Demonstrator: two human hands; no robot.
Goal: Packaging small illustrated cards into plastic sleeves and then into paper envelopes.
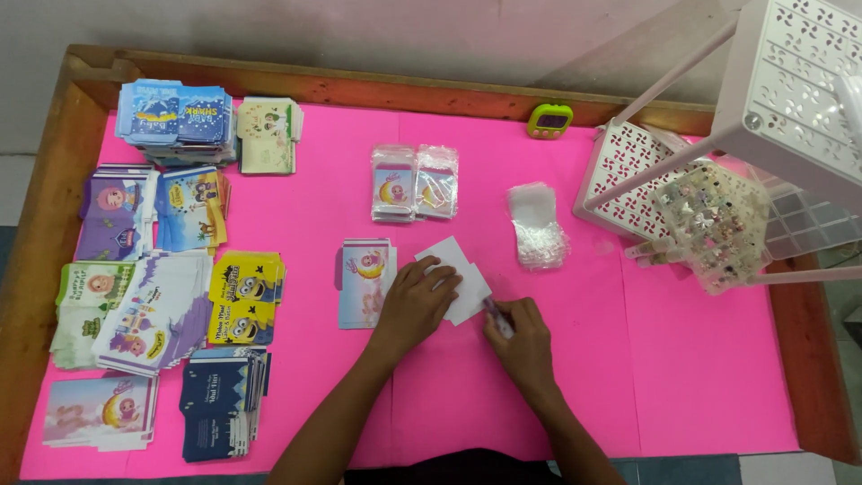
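Observation:
My left hand (417, 303) lies flat on a small stack of white cards (453, 269) in the middle of the pink table cover (682, 377), pressing them down. My right hand (519, 334) is just to the right of the cards, closed around a small pen-like object (496, 318) whose tip touches the lower right card edge. A flat printed card box with a cartoon figure (365, 284) lies directly left of my left hand.
Several piles of colourful flat printed boxes (162, 269) cover the table's left side. Two packs of bagged cards (414, 183) and a heap of clear plastic sleeves (537, 224) lie behind. A green timer (549, 119) and a white rack (718, 153) with a tray of small trinkets stand at the right.

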